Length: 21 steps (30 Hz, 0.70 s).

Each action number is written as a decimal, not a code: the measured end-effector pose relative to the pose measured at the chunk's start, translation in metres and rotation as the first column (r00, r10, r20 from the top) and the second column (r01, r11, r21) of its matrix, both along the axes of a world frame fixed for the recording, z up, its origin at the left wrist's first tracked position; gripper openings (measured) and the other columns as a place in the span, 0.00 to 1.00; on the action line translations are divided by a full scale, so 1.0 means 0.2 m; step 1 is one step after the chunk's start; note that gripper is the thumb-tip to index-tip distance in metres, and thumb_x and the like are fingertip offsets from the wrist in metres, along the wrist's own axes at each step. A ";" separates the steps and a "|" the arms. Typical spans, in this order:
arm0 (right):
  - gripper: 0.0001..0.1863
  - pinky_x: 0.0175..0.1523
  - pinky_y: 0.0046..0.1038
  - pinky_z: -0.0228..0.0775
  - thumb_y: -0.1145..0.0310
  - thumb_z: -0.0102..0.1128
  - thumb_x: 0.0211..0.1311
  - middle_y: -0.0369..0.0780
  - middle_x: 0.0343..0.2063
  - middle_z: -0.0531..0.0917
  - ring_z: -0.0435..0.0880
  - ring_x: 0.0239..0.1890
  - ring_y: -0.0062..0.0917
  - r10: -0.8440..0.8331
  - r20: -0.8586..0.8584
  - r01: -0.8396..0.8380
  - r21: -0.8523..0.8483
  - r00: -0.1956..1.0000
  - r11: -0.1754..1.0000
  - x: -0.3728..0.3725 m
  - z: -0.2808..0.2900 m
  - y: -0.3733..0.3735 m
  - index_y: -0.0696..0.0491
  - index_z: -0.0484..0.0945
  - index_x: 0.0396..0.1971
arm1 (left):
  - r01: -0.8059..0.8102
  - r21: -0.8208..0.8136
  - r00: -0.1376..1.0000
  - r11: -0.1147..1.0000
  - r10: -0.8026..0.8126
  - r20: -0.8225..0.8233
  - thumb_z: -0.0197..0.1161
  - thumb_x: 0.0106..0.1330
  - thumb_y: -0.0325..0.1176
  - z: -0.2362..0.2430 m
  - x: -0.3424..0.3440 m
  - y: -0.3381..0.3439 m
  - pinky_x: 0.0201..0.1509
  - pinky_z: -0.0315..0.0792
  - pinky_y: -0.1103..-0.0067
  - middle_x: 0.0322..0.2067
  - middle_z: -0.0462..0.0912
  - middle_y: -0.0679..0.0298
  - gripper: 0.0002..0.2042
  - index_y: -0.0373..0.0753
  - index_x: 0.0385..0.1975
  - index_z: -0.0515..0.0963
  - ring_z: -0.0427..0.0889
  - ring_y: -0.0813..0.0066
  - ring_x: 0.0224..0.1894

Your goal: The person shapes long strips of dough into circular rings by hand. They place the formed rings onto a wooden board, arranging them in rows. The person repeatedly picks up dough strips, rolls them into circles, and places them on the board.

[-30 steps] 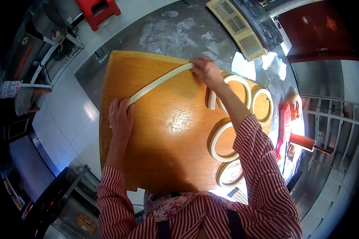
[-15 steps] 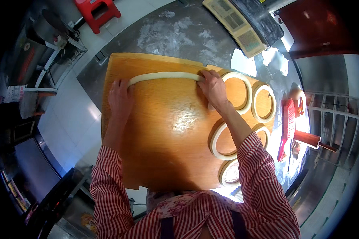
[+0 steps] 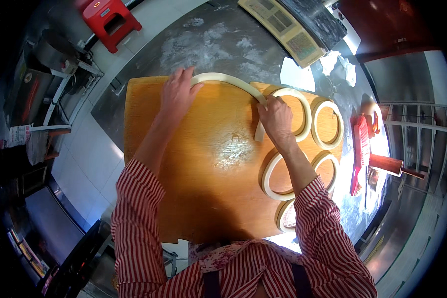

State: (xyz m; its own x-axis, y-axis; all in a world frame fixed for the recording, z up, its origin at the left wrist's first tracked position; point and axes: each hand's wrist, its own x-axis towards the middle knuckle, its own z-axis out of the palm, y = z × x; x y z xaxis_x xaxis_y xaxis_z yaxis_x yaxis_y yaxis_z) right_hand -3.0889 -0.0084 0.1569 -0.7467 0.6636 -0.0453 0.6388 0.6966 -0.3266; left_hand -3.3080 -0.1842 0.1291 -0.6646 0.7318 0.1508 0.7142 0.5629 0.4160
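Observation:
A long pale dough rope [image 3: 228,79] arches over the far part of a wooden board [image 3: 198,174]. My left hand [image 3: 178,94] is closed on its left end, with the thumb beneath and the fingers above. My right hand [image 3: 278,120] grips it farther along, and a short tail of dough hangs out below that hand onto the board. Just right of my right hand lies a dough ring [image 3: 308,116], with another ring [image 3: 315,126] beyond it. A third ring [image 3: 266,176] sits partly behind my right forearm.
More rings, including one [image 3: 281,218] near the front edge, lie on the board's right side. Beyond the board are a flour-dusted dark table [image 3: 198,44], a scale [image 3: 283,27] and a white sheet [image 3: 297,75]. A wooden rolling pin [image 3: 385,164] and a red tool [image 3: 360,149] lie right.
My left hand has moved right and away from me, bending the rope into an arch. My right hand has shifted slightly nearer, and the rope's tail now shows below it.

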 end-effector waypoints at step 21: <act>0.12 0.43 0.40 0.77 0.62 0.63 0.62 0.44 0.38 0.82 0.83 0.41 0.41 0.000 0.025 0.000 0.013 1.000 1.000 -0.20 -0.01 0.14 0.52 0.83 0.41 | -0.054 -0.082 0.964 0.995 0.074 0.257 0.65 0.65 0.38 0.02 0.14 -0.04 0.49 0.76 0.59 0.53 0.74 0.56 0.23 0.42 0.59 0.70 0.80 0.52 0.51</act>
State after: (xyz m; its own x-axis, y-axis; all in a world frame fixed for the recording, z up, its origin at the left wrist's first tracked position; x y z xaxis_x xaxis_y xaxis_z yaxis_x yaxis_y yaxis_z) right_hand -3.1295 0.0190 0.1549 -0.7456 0.6641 -0.0551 0.6466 0.7009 -0.3011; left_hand -3.2796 -0.1912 0.1339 -0.7198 0.6889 -0.0854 0.5486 0.6399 0.5382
